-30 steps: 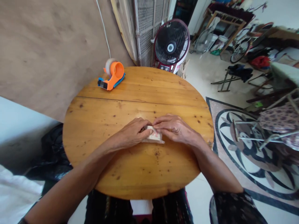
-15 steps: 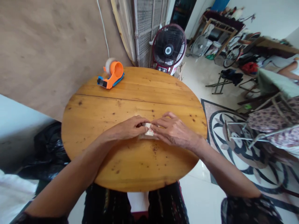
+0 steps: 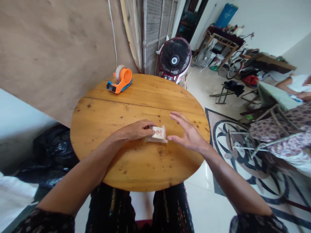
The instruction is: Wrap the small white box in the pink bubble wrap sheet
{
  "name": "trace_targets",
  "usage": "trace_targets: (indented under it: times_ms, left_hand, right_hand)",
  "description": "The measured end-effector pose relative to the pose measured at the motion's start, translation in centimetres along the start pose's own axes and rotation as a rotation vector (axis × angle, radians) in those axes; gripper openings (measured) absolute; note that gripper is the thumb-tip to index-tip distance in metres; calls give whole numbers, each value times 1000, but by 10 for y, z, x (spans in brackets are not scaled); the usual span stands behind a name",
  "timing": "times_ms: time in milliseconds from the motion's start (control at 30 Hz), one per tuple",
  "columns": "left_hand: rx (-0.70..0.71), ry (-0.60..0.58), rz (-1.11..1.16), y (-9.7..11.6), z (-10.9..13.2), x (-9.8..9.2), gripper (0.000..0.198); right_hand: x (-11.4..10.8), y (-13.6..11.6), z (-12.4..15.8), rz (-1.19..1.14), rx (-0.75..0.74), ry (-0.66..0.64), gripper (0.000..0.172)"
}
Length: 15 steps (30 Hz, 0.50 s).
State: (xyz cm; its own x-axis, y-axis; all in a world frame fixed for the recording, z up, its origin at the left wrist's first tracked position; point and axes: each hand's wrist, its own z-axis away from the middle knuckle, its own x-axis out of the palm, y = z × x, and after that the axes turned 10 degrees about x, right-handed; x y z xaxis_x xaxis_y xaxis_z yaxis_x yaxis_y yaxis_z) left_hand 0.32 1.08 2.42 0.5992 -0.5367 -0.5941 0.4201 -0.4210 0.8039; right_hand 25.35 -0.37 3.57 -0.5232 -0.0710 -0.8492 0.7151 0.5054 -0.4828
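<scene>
A small pale box with reddish print, in what looks like clear plastic wrap, lies on the round wooden table. My left hand grips its left end, thumb on the near side and fingers curled over the far side. Just to the right, my right hand is open above the tabletop, thumb and fingers spread and apart from the box. Toward the back left edge stands an orange and blue tape dispenser with a roll of clear tape in it.
A dark red electric fan stands behind the table. Brown board leans along the left, above black plastic bags. At right are a folding stool, a chair with patterned cloth and another person.
My right hand has let go of the box and moved right, its fingers opening. More of the box now shows. My left hand stays on it. The camera view has shifted slightly.
</scene>
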Motion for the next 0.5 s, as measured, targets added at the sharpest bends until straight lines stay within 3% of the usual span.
trace_targets:
  times_ms: [67,167,333,500]
  left_hand:
    - [6,8,15,-1,0,0,37]
    - [30,5,52,-3,0,1,37]
    - [17,3,31,-5,1,1,37]
    - [-12,-2,8,-8,1,1,39]
  right_hand:
    - [3,7,-5,-36,62,-168,96]
    - [18,11,-7,-66,90,-291,108]
    - [41,4,0,-143,150,-140,87]
    - [54,5,5,-169,111,22,75]
